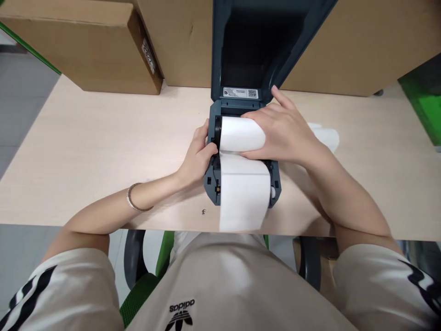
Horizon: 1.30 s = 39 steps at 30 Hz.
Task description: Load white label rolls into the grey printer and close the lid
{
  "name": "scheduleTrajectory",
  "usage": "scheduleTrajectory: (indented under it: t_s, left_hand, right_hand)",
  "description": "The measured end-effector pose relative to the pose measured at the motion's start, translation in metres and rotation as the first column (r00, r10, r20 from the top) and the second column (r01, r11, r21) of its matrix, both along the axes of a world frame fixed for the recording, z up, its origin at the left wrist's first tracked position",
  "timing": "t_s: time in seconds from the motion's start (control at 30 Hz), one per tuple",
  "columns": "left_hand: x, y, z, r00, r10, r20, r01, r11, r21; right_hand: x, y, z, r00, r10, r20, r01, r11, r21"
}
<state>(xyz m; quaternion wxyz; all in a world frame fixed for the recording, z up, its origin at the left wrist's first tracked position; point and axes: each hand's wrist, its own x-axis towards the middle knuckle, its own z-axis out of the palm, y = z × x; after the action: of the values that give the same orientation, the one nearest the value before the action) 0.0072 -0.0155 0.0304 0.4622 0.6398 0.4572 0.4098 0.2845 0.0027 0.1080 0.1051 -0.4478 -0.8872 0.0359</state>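
Note:
A dark blue-grey label printer sits on the desk with its lid raised. Inside lies a white label roll, and a strip of white labels runs from it over the printer's front toward the desk edge. My left hand grips the printer's left side, thumb over the rim beside the roll. Across the right end of the roll, my right hand is closed around it, thumb at its near side and one finger pointing up by the lid hinge. The roll's right end is hidden by this hand.
Behind the printer stands a large cardboard box, with a smaller carton at the back left. White rolled paper lies right of the printer, partly behind my forearm. A tiny dark scrap is near the front edge of the desk.

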Motion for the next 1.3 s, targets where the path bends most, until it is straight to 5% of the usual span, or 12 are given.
scheduleTrajectory:
  t_s: [0.2, 0.37, 0.5, 0.63, 1.03, 1.17, 1.3]
  left_hand:
    - [0.000, 0.002, -0.001, 1.000, -0.002, 0.009, 0.002, 1.000, 0.018]
    - [0.000, 0.002, -0.001, 1.000, -0.005, -0.016, 0.006, 0.999, 0.043]
    - [0.000, 0.001, -0.002, 1.000, -0.012, -0.015, 0.012, 0.999, 0.041]
    - [-0.001, 0.002, -0.003, 1.000, -0.020, -0.004, 0.020, 0.999, 0.031]
    - [0.001, 0.002, -0.001, 1.000, -0.015, -0.017, 0.015, 1.000, 0.018]
    - [-0.001, -0.001, -0.003, 1.000, -0.001, 0.013, 0.001, 1.000, 0.006]
    - [-0.004, 0.001, -0.014, 0.999, -0.021, 0.039, 0.021, 1.000, -0.004]
  right_hand:
    - [-0.004, -0.007, 0.003, 0.998, 0.041, -0.042, -0.042, 0.999, -0.033]
    - [-0.011, -0.069, 0.020, 0.984, 0.154, -0.093, -0.157, 0.987, -0.021]
    - [-0.013, -0.127, 0.001, 0.955, 0.280, -0.095, -0.279, 0.960, 0.027]
    - [-0.015, -0.156, -0.022, 0.954, 0.301, -0.006, -0.300, 0.953, 0.044]
    - [-0.017, -0.143, 0.015, 0.936, 0.326, 0.134, -0.323, 0.945, -0.041]
    - [-0.020, -0.139, 0.011, 0.941, 0.332, 0.067, -0.332, 0.943, 0.000]
    - [-0.008, -0.116, 0.032, 0.932, 0.344, -0.114, -0.355, 0.930, -0.093]
